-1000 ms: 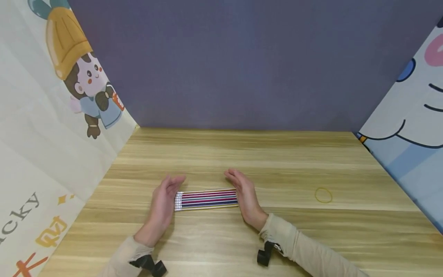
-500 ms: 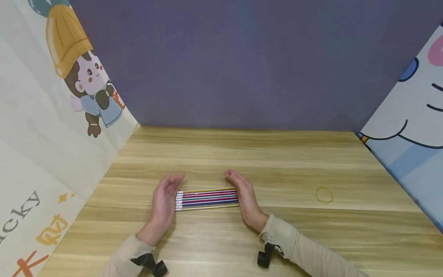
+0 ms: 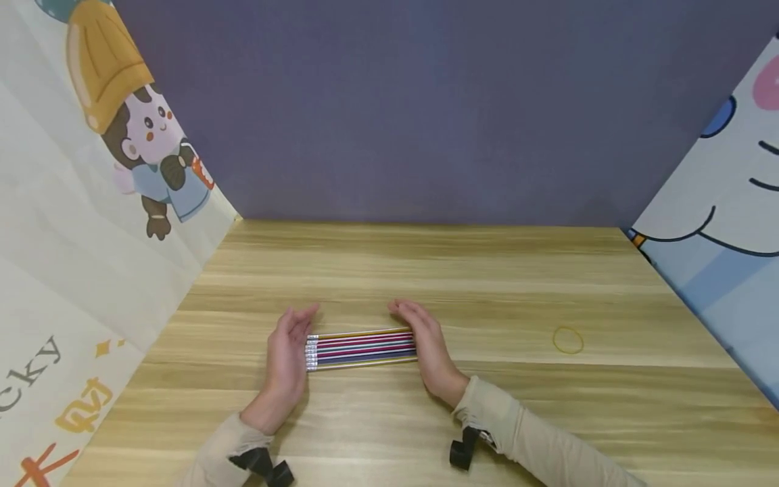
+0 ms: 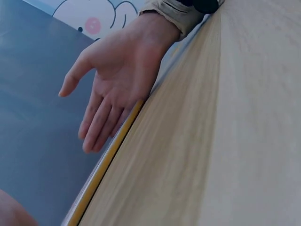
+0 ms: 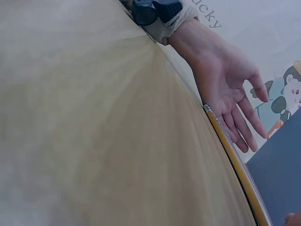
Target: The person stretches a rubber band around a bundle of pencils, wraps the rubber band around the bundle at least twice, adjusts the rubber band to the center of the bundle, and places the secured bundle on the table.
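Several striped pencils [image 3: 365, 348] lie side by side in a flat row on the table, their silver eraser ends at the left. My left hand [image 3: 286, 358] stands on edge with straight fingers, its palm against those ends. At the opposite ends my right hand [image 3: 429, 348] is upright too, palm inward, hiding the tips. The left wrist view looks across at the right hand [image 4: 117, 70], its fingers extended beside a yellow pencil [image 4: 101, 172]. In the right wrist view the left hand [image 5: 221, 75] has its palm at the silver end of a yellow pencil [image 5: 240, 169].
A thin yellow rubber band [image 3: 568, 340] lies on the wood-grain table [image 3: 487, 270] to the right of the right hand. A dark grey-blue panel [image 3: 389, 115] closes off the back. Printed cartoon sheets stand at the left [image 3: 122, 270] and right [image 3: 718, 277].
The head view has shifted slightly. Both hands keep their places at the pencil ends, and the back pencil shows more of its yellow side than a second ago.
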Motion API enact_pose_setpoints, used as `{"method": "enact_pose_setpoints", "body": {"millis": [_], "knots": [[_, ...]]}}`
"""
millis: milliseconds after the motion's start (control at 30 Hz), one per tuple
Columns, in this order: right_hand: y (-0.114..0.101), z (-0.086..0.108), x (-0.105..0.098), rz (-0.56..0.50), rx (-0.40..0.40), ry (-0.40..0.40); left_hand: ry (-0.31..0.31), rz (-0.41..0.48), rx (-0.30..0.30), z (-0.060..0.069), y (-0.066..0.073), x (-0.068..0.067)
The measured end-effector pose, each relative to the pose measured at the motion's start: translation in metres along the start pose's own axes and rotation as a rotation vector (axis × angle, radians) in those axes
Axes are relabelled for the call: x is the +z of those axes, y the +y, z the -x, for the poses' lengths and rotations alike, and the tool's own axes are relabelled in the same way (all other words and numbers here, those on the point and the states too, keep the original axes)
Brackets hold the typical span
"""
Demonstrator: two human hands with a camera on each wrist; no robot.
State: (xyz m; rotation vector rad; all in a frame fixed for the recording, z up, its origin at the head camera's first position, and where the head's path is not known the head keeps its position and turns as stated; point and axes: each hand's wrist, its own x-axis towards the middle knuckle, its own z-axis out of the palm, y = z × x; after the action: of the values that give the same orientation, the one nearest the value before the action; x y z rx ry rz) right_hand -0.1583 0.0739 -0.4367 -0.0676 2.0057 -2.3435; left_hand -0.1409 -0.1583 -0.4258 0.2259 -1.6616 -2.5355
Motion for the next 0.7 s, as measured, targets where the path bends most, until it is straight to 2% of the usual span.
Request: {"method": "enact_pose_setpoints", "body": {"millis": [200,467,533,700], "knots": [[-0.003,-0.003,-0.001,-0.059,0.012,-0.027,-0.038,-0.010,-0.018,-0.002,0.003,-0.003],[-0.004,-0.001,0.002,-0.016,0.002,-0.011,-0.099,-0.061,-0.015,-0.005,0.001,-0.004],[-0.004,0.000,0.002,-0.011,0.004,-0.014,-0.121,-0.079,-0.037,-0.006,0.004,-0.005],[-0.009,-0.005,-0.007,-0.048,0.032,-0.063,-0.162,-0.109,-0.140,-0.012,0.021,-0.013]]}}
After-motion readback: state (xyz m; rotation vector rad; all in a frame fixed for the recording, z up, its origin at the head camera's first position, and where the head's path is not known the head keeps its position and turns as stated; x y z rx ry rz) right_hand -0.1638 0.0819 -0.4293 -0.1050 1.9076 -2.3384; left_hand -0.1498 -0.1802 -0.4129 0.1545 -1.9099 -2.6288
